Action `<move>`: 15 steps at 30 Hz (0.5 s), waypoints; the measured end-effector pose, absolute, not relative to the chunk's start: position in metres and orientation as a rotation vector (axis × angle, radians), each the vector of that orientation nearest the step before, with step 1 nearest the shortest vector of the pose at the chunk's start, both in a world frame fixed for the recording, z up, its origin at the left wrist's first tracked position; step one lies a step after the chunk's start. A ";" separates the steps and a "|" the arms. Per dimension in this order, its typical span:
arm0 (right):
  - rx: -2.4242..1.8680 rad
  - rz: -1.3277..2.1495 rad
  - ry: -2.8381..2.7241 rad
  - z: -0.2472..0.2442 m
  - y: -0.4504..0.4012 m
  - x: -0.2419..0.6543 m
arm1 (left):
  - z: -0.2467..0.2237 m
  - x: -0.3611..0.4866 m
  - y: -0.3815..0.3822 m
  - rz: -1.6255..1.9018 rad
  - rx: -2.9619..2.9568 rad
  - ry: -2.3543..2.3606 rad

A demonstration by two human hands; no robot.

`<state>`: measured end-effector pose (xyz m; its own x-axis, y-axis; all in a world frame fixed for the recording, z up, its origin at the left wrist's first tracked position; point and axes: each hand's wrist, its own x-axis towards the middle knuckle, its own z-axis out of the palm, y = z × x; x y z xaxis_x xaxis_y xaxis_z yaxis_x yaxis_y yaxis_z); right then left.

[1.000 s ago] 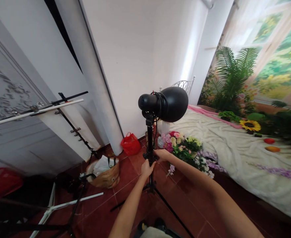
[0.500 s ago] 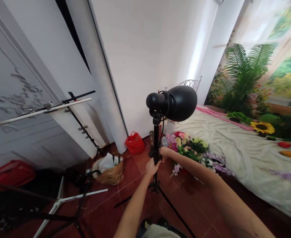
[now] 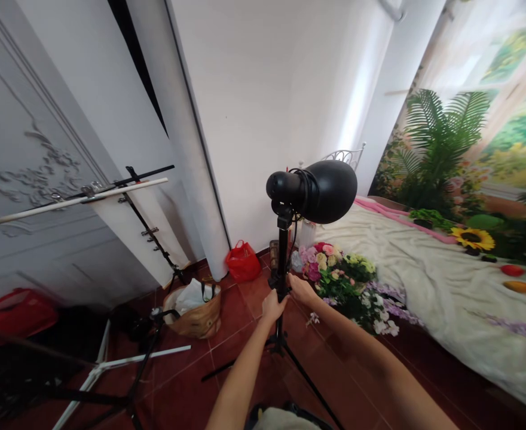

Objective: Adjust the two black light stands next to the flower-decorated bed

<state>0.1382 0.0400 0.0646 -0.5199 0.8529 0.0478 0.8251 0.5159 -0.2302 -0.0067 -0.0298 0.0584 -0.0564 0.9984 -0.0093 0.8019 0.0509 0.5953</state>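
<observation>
A black studio lamp (image 3: 330, 191) with a wide reflector and a coiled cable sits on top of a black light stand (image 3: 283, 248). My left hand (image 3: 272, 306) is closed round the stand's pole below the lamp. Just beside it, slightly higher, my right hand (image 3: 299, 289) has its fingers closed at the pole's collar; the fingertips are partly hidden behind the pole. The stand's legs are spread on the red tiled floor (image 3: 227, 322).
On the right, a bed with a cream blanket (image 3: 379, 239) holds a sunflower (image 3: 473, 237). Artificial flowers (image 3: 330, 263) lie beside it. A red bag (image 3: 243, 263), a wicker basket (image 3: 200, 319) and a white pole (image 3: 132, 189) on another stand are at the left.
The view has shifted slightly, so the lamp appears a little lower. My right forearm has moved lower, uncovering white flowers. Both hands remain on the stand.
</observation>
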 end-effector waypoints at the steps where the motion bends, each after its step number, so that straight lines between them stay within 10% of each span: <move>1: -1.444 0.241 -2.661 0.070 0.046 0.136 | 0.058 -0.007 -0.030 0.631 1.800 1.914; 15: -1.323 0.137 -2.530 0.043 0.042 0.132 | 0.048 -0.007 -0.026 0.654 1.831 1.921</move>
<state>0.1316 0.0421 0.0432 -0.5403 0.8163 0.2041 0.7896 0.5757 -0.2124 -0.0071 -0.0262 0.0479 -0.0572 0.9980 0.0281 0.8079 0.0297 0.5885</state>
